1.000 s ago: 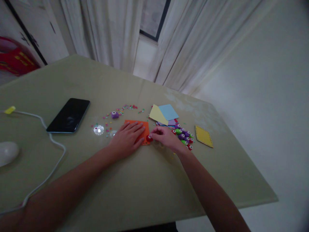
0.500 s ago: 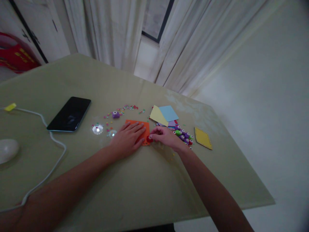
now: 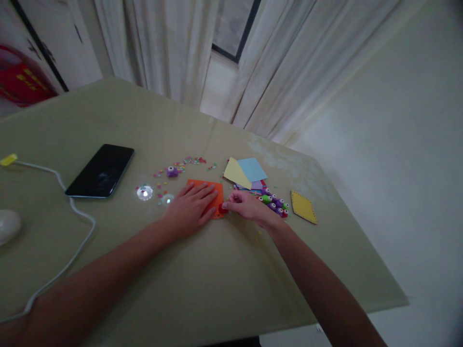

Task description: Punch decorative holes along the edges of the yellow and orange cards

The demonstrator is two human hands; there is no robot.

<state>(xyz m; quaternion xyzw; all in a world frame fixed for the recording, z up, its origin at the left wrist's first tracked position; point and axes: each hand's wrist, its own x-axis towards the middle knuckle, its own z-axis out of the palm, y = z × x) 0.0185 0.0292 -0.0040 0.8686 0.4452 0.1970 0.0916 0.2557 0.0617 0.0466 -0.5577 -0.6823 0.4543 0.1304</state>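
Note:
My left hand (image 3: 190, 208) lies flat with its fingers stretched over a square of orange paper (image 3: 206, 183), pressing it to the table. At the paper's lower right edge, a small red paper punch (image 3: 222, 209) is pinched between the thumb and finger of my right hand (image 3: 243, 205). Part of that punch is hidden by the fingertips. Several purple, green and red punches with eyes (image 3: 277, 202) stand just right of my right hand. A single purple punch (image 3: 172, 171) sits beyond my left hand among scattered paper bits (image 3: 191, 160).
Yellow and blue paper sheets (image 3: 252, 169) overlap behind my right hand. A yellow card with a hole-lined edge (image 3: 304, 206) lies farther right. To the left are two shiny clear discs (image 3: 145, 192), a black tablet (image 3: 101, 169), a white cable (image 3: 81, 214) and a white mouse (image 3: 9, 226).
Both hands stay nearly in place on the paper and the red punch. The thumb of my right hand has shifted slightly over the punch. The view has moved a little.

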